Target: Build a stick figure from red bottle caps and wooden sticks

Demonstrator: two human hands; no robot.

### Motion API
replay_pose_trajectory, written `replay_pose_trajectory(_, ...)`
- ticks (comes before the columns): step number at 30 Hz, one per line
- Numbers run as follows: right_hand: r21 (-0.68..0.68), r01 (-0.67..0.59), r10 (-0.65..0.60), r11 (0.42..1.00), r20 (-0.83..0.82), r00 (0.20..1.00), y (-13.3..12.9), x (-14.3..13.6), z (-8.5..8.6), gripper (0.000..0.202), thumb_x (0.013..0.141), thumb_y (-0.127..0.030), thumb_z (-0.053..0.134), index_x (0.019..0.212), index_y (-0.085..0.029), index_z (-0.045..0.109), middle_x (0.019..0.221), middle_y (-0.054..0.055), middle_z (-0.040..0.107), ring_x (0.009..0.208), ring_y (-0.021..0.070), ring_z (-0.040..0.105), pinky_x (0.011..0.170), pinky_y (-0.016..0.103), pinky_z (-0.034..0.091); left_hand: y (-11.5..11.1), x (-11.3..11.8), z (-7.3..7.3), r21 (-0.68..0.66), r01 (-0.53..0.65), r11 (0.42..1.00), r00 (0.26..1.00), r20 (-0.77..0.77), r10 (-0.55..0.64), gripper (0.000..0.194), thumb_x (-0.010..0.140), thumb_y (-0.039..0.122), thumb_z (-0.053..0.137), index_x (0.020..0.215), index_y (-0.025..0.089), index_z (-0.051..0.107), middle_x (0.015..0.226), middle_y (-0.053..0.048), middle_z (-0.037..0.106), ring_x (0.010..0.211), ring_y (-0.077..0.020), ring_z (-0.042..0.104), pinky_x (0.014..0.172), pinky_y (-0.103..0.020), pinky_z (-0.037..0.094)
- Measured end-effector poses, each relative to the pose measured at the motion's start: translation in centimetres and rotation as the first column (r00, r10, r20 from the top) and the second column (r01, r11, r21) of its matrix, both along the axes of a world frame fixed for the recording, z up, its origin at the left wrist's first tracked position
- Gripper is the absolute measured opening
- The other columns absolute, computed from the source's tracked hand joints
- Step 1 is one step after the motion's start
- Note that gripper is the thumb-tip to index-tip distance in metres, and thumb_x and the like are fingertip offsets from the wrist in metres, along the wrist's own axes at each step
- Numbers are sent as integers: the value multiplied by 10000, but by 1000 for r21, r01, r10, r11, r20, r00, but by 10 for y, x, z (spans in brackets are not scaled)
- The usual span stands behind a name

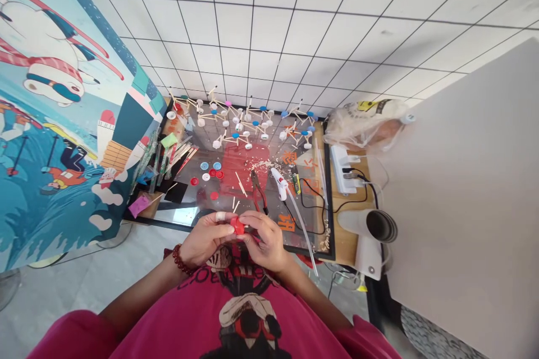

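Observation:
Between both hands, close to my body at the table's front edge, is a red bottle cap (238, 226). My left hand (207, 237) pinches it from the left with thumb and fingers. From the right, the fingertips of my right hand (264, 240) also close on the cap. Just beyond lie thin wooden sticks (241, 184) and pliers (259, 190) with red handles. A white hot glue gun (279, 182) with a long clear glue stick rests right of the pliers. Loose red, blue and white caps (205, 177) lie to the left.
Several stick-and-cap models (236, 137) stand along the back by the tiled wall. Stick bundles (179, 157) and a purple packet (138, 205) lie at left. On the right are a power strip (345, 171), stacked cups (381, 225), a plastic bag (364, 126) and a trailing black cable (324, 210).

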State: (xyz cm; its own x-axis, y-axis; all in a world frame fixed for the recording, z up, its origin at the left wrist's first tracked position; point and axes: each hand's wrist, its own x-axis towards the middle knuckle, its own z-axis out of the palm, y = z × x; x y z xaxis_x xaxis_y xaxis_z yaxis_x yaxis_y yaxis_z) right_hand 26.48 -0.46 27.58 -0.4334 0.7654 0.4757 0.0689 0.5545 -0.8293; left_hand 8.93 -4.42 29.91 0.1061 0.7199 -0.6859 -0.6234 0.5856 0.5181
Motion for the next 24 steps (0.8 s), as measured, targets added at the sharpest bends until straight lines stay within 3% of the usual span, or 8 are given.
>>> replay_pose_trajectory(8, -132, 18, -26, 991, -60, 998, -5, -3, -1, 274, 887, -251, 678, 1145, -254, 587, 1018, 67, 668, 948, 205, 662, 848, 341, 566, -5, 2, -6, 107, -1, 994, 999, -47, 6, 392, 529, 229, 933, 867, 147, 753, 763, -19, 764, 653, -131, 700, 654, -249, 597)
replay_pose_trajectory(12, -131, 28, -29, 991, -9, 1000, -3, -6, -2, 282, 854, -227, 704, 1097, -254, 565, 992, 50, 656, 909, 196, 649, 819, 332, 558, -6, 0, -9, 141, 11, 990, 998, -63, -3, 394, 594, 237, 911, 947, 165, 753, 829, -27, 766, 692, -129, 700, 675, -246, 591)
replay_pose_trajectory(16, -192, -20, 40, 981, 101, 994, -2, -10, -8, 381, 837, -292, 736, 1170, -235, 559, 995, 56, 652, 861, 193, 635, 779, 330, 553, -7, -4, -13, 139, 14, 990, 998, -66, -4, 319, 670, 219, 870, 957, 149, 751, 855, -46, 754, 765, -136, 699, 704, -225, 571)
replay_pose_trajectory(19, -284, -132, 171, 950, 117, 978, 1, -11, -22, 416, 814, -343, 771, 1177, -235, 596, 1050, 63, 654, 928, 200, 639, 834, 337, 543, -11, -10, -22, 98, 1, 995, 999, -36, 3, 288, 673, 207, 862, 927, 135, 745, 831, -46, 740, 690, -117, 674, 639, -208, 552)
replay_pose_trajectory(21, -398, -179, 235, 900, 96, 967, 7, -12, -39, 462, 788, -370, 794, 1185, -232, 602, 1038, 49, 660, 900, 186, 644, 827, 326, 542, -15, -18, -30, 44, -64, 997, 996, -57, 66, 309, 645, 182, 872, 920, 137, 739, 822, -42, 737, 676, -117, 672, 640, -213, 556)
replay_pose_trajectory(24, -521, -91, 228, 849, 205, 952, 21, -19, -72, 330, 834, -346, 740, 1109, -201, 631, 928, 24, 675, 784, 158, 639, 754, 295, 531, -22, -38, -43, -29, -229, 973, 969, -102, 225, 346, 627, 147, 867, 943, 152, 727, 834, -35, 738, 698, -112, 678, 670, -208, 564)
